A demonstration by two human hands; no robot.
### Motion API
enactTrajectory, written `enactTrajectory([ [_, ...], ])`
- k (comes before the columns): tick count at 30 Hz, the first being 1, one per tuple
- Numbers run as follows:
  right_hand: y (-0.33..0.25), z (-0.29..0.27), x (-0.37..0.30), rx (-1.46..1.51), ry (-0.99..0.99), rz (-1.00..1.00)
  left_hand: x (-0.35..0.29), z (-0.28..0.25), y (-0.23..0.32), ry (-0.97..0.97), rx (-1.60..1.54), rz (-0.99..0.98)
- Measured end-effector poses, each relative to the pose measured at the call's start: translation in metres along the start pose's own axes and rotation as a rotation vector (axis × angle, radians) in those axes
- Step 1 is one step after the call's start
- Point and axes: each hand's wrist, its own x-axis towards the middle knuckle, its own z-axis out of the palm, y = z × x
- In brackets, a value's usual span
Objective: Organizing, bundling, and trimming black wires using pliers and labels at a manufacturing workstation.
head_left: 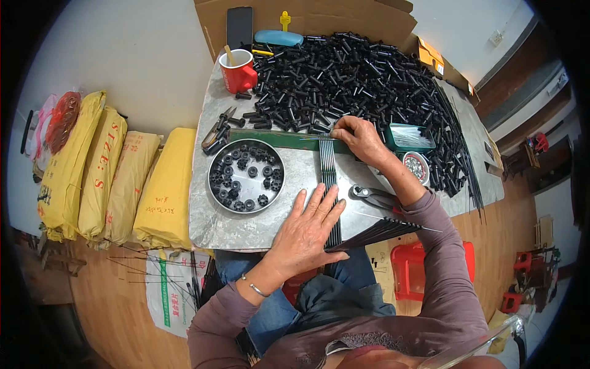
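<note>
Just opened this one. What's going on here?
A person sits at a table, working on a row of thin black rods. The left hand lies spread over the near part of the row. The right hand is curled near the far ends, by a green strip; exactly what it grips is too small to tell. A round tray of small black parts sits to the left, and a big pile of black pieces lies beyond.

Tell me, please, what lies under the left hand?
Thin dark rods run under the left hand; they show beyond its fingers and between thumb and forefinger. What the palm and fingers cover cannot be seen.
</note>
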Motion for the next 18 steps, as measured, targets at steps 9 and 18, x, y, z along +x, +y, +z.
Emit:
enactTrajectory([
  [9, -0.001, 0.002, 0.004, 0.139, -0.035, -0.061, -0.002, 0.0, -0.001, -0.004, -0.004, -0.002],
  [18, -0.005, 0.004, 0.001, 0.075, 0.235, -0.265, -0.001, -0.001, 0.0, -0.006, -0.01, 0.003],
])
